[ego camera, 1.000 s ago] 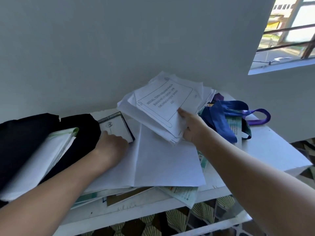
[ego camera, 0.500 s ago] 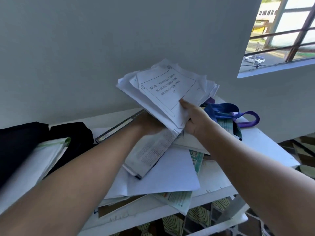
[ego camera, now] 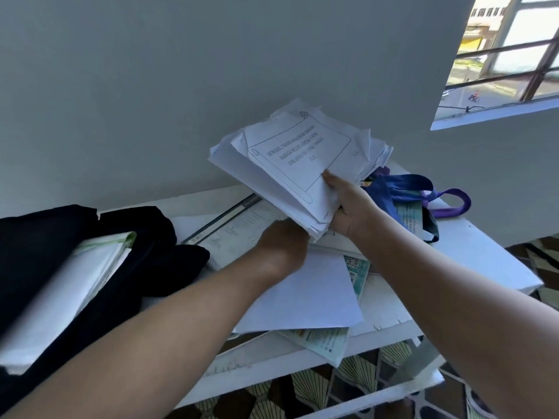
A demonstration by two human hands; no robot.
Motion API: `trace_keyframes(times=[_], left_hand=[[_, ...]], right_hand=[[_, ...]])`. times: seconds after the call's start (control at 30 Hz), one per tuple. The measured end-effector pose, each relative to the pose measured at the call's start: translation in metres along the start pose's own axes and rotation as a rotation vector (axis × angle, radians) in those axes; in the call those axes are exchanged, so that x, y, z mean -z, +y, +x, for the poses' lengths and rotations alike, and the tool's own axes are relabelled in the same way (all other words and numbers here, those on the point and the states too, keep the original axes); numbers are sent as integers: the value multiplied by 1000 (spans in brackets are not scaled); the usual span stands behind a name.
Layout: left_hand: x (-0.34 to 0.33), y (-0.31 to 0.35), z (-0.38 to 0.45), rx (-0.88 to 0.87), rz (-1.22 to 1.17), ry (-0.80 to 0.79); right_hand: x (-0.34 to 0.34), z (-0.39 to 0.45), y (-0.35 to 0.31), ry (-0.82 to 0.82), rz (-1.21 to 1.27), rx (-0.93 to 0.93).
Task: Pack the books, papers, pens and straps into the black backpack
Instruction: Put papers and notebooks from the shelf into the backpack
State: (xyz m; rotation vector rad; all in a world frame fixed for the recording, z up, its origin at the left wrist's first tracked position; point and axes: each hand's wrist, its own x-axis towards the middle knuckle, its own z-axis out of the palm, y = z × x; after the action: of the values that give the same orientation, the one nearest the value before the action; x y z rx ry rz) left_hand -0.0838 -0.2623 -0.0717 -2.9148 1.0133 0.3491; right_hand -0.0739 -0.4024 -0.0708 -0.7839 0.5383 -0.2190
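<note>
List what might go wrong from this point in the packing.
1. The right hand pinches the thick stack of loose papers by one corner only; the fanned sheets may slip and scatter.
2. The left hand reaches under that stack onto the book, so its grip is hidden and may fumble.
3. Sheets overhang the table's front edge; dragging the book may sweep them off.

White table (ego camera: pixel 490 261): black backpack (ego camera: pixel 157 237) at frame left, loose papers (ego camera: pixel 305 300) center, blue & purple straps (ego camera: pixel 423 192) upper right.
</note>
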Motion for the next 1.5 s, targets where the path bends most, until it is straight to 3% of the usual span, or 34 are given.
trace_keyframes(times=[0.2,0.3,0.43,0.57,0.7,0.87,1.03,1.13,1.2,1.27,1.37,1.43,1.5], left_hand=[[40,-14,20,84,-1054,4],[28,-29,20,92,-1272,30],[37,-65,11,42,-1520,194],[61,-126,4,244,-1670,307],[77,-170,2,396,-1584,355],[91,-158,2,272,-1488,366],[94,-100,10,137,-1400,264],[76,-65,19,39,-1227,112],[55,-56,30,30,-1002,110],[35,-68,40,110,-602,193],[9,-97,45,330,-215,57],[-1,-107,44,366,-189,-31],[-6,-109,45,368,-303,19]], right_hand=[[-3,-5,-7,-42,22,34],[5,-7,-5,-44,4,24],[26,-8,-2,30,-53,29],[53,-8,1,111,-170,33],[67,-11,2,99,-413,43],[56,-11,7,57,-605,18],[31,-6,22,36,-680,-7],[34,13,28,92,-730,-36],[42,15,28,117,-653,-83],[46,3,23,157,-585,-124],[54,8,20,165,-441,-157],[52,15,22,149,-469,-168],[49,15,29,121,-578,-165]])
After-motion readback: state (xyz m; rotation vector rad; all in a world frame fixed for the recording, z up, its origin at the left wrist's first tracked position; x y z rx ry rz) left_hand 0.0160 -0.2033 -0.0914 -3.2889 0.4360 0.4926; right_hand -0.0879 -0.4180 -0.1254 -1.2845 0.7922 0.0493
